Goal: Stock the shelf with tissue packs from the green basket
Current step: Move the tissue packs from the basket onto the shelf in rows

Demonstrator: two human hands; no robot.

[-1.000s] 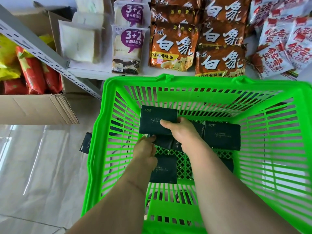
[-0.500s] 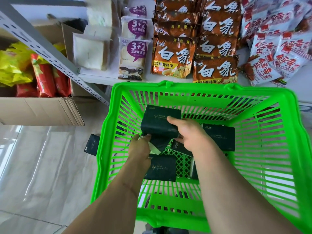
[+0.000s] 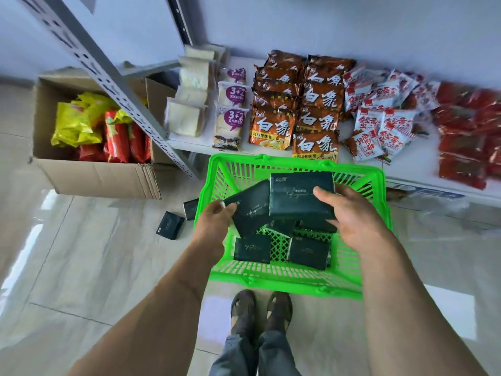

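Note:
A green basket (image 3: 282,279) stands on the floor in front of a low white shelf (image 3: 423,164). My right hand (image 3: 349,215) grips a dark green tissue pack (image 3: 298,195) lifted above the basket. My left hand (image 3: 214,221) holds a second dark tissue pack (image 3: 250,210), tilted, beside the first. Several more dark packs lie on the basket floor, among them one (image 3: 252,248) at the front left and one (image 3: 307,252) at the front right.
Two dark packs (image 3: 170,225) lie on the tiled floor left of the basket. The shelf carries bread, brown noodle bags (image 3: 271,128) and red-and-white snack packets (image 3: 379,131). An open cardboard box (image 3: 92,175) of snacks sits left, behind a grey shelf post (image 3: 122,90). My feet (image 3: 260,313) are behind the basket.
Both hands have risen out of the basket with a tissue pack each. The view has pulled back, showing more floor, the shelf and my feet.

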